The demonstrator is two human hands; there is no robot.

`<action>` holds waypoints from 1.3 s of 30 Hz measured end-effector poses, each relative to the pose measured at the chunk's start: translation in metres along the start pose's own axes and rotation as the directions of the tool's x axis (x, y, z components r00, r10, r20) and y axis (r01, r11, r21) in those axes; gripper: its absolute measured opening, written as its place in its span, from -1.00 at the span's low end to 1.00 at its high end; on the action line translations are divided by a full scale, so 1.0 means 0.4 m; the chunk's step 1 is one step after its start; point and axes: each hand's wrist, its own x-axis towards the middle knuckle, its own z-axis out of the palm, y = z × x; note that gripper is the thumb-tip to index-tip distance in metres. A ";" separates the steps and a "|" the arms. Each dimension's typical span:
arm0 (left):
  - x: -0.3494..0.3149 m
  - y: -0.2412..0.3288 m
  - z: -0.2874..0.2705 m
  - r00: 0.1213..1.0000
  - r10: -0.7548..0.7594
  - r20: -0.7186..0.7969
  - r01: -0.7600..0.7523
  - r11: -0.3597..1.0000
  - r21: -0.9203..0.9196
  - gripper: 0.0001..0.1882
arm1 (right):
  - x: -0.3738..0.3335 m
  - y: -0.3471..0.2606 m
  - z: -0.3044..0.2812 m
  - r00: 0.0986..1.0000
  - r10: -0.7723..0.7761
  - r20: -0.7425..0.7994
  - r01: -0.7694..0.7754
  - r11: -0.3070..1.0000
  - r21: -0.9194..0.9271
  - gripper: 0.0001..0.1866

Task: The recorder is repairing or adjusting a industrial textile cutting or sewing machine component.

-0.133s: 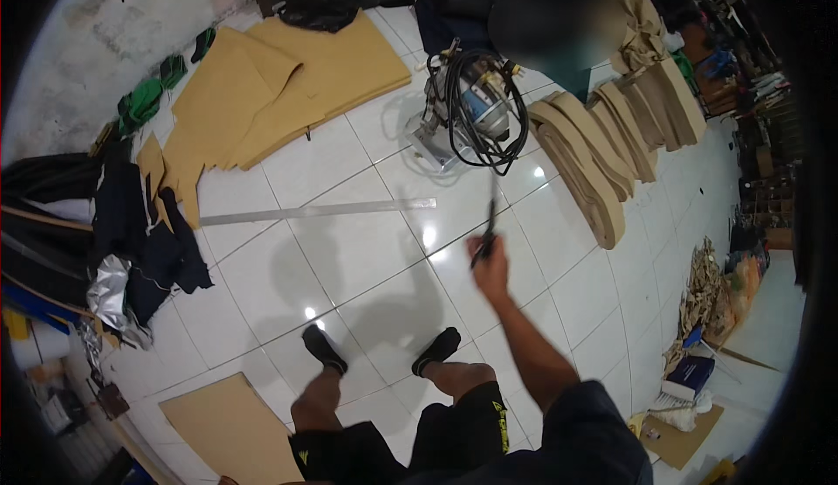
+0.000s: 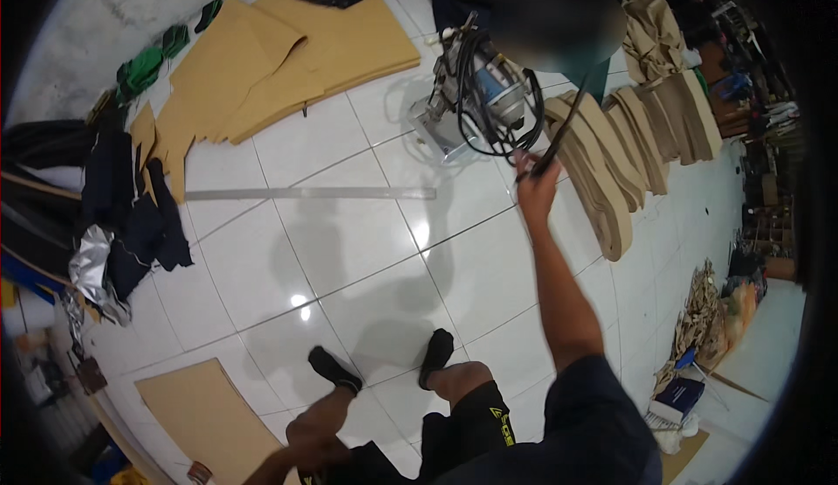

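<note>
My right hand (image 2: 536, 190) is closed around a long, narrow dark tool (image 2: 566, 125), its tip pointing away from me; I cannot tell whether it is scissors or a knife. The hand is just in front of a cloth-cutting machine (image 2: 497, 92) with a metal base and a coiled black cable (image 2: 465, 118). Beside the hand, to the right, lie long folded strips of beige fabric (image 2: 602, 201). Down by my left knee is my left hand (image 2: 321, 452), its fingers too unclear to read.
Tan sheets (image 2: 349, 48) lie stacked at the far left. A long clear ruler (image 2: 349, 193) rests on the white tiles, its left end by dark cloth (image 2: 157, 232). A brown board (image 2: 196, 411) lies near left. A blurred person (image 2: 559, 22) is beyond the machine.
My right hand has moved farther out and to the right with the tool, towards the machine and the strips. My left forearm has come into view at the lower edge.
</note>
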 end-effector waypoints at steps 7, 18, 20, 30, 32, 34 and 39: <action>0.482 -0.094 -0.312 0.790 0.115 -0.602 0.005 0.981 0.194 -0.67 | 0.311 0.072 0.169 0.991 -0.124 0.047 0.131 0.975 -0.177 -0.26; 1.026 -0.221 -0.374 0.186 0.291 -0.938 -0.441 0.878 0.185 -0.79 | 0.384 0.098 0.233 0.926 -0.300 0.230 0.378 0.748 -0.546 -0.29; 1.033 -0.261 -0.359 0.102 0.327 -0.939 -0.419 0.871 0.257 -0.78 | 0.379 0.091 0.220 0.914 -0.313 0.259 0.406 0.735 -0.543 -0.32; 0.953 -0.269 -0.385 0.144 0.164 -0.976 -0.285 0.951 0.117 -0.75 | 0.312 0.184 0.026 0.861 -0.335 0.383 0.446 0.860 -0.250 -0.45; 0.952 -0.266 -0.393 0.159 0.175 -0.972 -0.265 0.956 0.129 -0.74 | 0.271 0.205 -0.036 0.831 -0.426 0.357 0.504 0.848 -0.163 -0.53; 0.956 -0.252 -0.408 0.189 0.170 -0.967 -0.261 0.958 0.117 -0.74 | 0.230 0.213 -0.091 0.860 -0.340 0.381 0.418 0.898 -0.141 -0.54; 0.948 -0.244 -0.433 0.169 0.229 -0.959 -0.232 0.955 0.187 -0.74 | 0.080 0.198 -0.206 0.866 -0.212 0.452 0.231 0.973 0.015 -0.69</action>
